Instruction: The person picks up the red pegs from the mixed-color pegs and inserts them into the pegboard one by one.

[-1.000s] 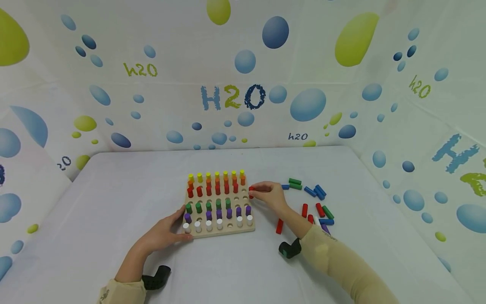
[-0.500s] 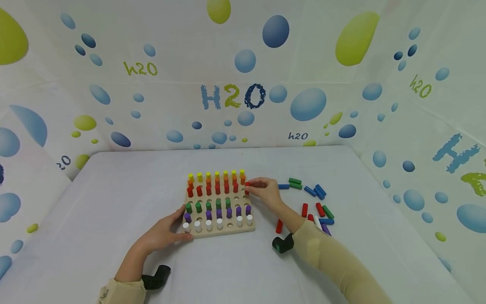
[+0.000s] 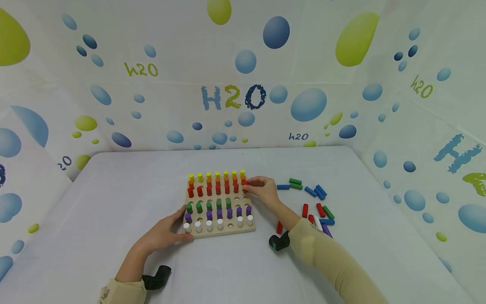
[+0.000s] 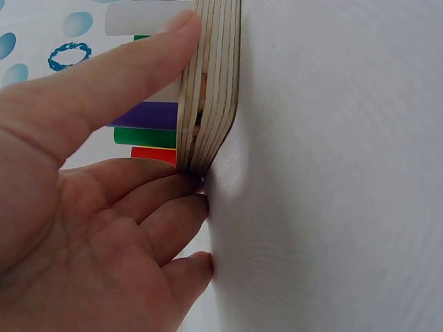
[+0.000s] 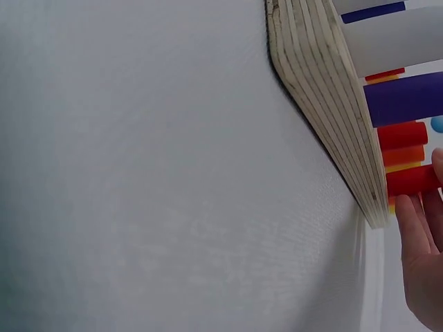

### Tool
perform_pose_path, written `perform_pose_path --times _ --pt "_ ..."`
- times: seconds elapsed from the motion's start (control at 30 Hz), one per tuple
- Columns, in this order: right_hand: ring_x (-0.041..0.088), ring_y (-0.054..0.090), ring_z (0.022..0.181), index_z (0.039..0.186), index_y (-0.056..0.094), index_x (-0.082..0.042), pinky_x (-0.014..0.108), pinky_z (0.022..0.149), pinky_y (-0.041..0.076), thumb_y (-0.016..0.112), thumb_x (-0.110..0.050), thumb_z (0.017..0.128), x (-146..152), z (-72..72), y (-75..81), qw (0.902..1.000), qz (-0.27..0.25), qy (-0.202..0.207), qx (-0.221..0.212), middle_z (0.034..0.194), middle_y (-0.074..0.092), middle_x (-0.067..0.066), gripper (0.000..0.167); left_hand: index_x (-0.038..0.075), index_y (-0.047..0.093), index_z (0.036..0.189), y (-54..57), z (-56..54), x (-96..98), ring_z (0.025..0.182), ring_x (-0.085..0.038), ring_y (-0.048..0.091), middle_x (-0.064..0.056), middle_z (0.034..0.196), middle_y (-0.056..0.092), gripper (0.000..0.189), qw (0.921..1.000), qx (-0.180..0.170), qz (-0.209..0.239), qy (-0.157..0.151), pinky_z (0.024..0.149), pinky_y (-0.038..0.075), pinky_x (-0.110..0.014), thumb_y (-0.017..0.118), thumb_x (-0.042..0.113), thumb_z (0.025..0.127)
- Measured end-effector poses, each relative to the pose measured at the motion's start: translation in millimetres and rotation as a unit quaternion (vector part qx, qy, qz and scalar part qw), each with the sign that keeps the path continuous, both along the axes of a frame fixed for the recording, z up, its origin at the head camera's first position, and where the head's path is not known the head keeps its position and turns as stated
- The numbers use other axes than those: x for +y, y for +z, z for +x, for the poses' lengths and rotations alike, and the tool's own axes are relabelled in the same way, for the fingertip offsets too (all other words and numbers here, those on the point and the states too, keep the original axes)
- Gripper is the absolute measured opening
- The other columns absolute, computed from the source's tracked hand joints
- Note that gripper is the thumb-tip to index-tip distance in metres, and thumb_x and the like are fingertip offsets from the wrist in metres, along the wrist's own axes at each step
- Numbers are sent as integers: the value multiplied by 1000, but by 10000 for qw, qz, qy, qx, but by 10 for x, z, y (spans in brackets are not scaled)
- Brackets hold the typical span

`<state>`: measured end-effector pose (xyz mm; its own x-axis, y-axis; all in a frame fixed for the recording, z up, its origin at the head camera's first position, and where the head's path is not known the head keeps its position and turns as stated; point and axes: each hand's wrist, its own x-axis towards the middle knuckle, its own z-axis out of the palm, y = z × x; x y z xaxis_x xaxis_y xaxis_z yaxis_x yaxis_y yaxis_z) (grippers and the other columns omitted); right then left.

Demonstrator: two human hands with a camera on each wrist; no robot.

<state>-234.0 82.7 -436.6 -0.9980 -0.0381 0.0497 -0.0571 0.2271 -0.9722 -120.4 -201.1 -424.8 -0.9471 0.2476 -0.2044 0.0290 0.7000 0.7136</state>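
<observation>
A light wooden pegboard (image 3: 243,229) lies on the white table, with rows of yellow, orange, red, green, purple and white pegs standing in it. My left hand (image 3: 163,233) holds its near left corner, thumb at the front edge and fingers along the left side. In the left wrist view the thumb (image 4: 138,66) touches the board's layered edge. At the right end of the red row, my right hand (image 3: 265,192) pinches a red peg (image 3: 245,187). The right wrist view shows this red peg (image 5: 412,181) upright against the board; its lower end in the hole is not visible.
Right of the board lie loose pegs: green (image 3: 295,181), blue (image 3: 283,187), red (image 3: 305,210), white (image 3: 317,222) and purple (image 3: 326,230). A red peg (image 3: 279,227) lies partly behind the right forearm. Several holes in the board hold no peg. A patterned backdrop (image 3: 171,105) rises behind the table.
My right hand has moved left with the red peg, from beside the board's right edge onto the end of the red row. My left hand has stayed at the corner.
</observation>
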Motion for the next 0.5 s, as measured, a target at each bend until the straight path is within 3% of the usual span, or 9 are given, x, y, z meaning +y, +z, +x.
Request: perform_pose_path --times 0.5 --pt "20 64 85 96 67 1 27 75 53 74 -7 76 -29 -30 -19 10000 -77 16 -21 94 67 12 23 0 16 145 -40 -28 -17 134 -42 16 -25 146 22 104 10000 -54 -10 27 103 19 -59 76 41 71"
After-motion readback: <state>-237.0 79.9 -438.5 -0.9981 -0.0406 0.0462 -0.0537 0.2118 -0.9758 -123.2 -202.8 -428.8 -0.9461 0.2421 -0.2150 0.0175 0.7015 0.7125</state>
